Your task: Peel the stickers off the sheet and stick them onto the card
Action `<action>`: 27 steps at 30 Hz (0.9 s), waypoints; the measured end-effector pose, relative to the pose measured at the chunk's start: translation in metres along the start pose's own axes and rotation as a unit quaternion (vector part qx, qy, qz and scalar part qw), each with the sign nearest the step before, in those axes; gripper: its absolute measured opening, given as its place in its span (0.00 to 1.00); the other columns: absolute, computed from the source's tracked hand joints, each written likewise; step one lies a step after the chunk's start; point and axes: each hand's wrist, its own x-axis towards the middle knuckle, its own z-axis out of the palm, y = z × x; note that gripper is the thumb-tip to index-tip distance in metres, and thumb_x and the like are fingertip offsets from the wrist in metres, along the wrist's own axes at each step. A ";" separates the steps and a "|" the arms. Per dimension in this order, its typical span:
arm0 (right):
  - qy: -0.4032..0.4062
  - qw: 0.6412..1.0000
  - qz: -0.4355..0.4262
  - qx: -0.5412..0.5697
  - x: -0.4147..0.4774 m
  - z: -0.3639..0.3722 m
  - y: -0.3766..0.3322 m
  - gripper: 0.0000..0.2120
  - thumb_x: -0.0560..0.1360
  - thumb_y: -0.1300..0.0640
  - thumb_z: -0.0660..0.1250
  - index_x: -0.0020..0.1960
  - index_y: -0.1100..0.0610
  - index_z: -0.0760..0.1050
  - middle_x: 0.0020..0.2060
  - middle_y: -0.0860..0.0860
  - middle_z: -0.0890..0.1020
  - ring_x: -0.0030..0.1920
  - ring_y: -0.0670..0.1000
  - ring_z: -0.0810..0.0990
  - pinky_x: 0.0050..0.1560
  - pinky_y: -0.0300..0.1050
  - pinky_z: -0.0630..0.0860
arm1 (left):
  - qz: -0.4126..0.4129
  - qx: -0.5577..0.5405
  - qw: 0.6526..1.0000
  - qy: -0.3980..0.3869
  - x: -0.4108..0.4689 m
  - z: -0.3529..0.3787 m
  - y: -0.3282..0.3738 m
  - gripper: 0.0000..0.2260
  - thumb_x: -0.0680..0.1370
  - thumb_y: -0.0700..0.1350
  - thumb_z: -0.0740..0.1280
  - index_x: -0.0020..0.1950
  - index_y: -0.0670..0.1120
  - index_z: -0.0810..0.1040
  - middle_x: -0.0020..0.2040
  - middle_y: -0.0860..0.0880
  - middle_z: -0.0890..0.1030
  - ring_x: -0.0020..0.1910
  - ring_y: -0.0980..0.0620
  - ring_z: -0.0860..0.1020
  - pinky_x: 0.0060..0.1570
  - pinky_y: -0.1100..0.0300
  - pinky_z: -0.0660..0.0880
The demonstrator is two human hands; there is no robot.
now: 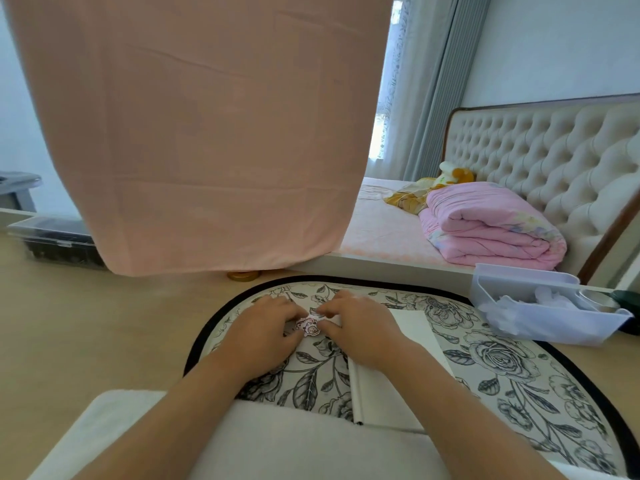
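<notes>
A small pink sticker piece with a cartoon figure (309, 327) is held between my two hands above a round table with a black-and-white rose-print cloth (502, 355). My left hand (263, 336) pinches its left side with curled fingers. From the right, my right hand (360, 327) pinches it between thumb and fingertips. A white card (388, 386) lies on the cloth under my right wrist, reaching toward the table's near edge. Whether the sticker is peeled from its backing is hidden by my fingers.
A clear plastic bin (547, 310) with white items stands at the table's right rim. A pink cloth (207, 133) hangs behind the table. Further right are a bed with a folded pink quilt (485, 230) and a tufted headboard. A white cushion (277, 445) lies nearest me.
</notes>
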 end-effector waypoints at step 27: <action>0.021 0.953 0.097 0.286 0.007 0.005 0.010 0.02 0.71 0.51 0.76 0.40 0.47 0.84 0.37 0.43 0.86 0.43 0.44 0.84 0.54 0.47 0.80 | -0.069 -0.153 0.986 0.011 0.006 0.002 0.004 0.04 0.75 0.47 0.71 0.44 0.57 0.80 0.41 0.60 0.81 0.40 0.63 0.76 0.44 0.60 0.74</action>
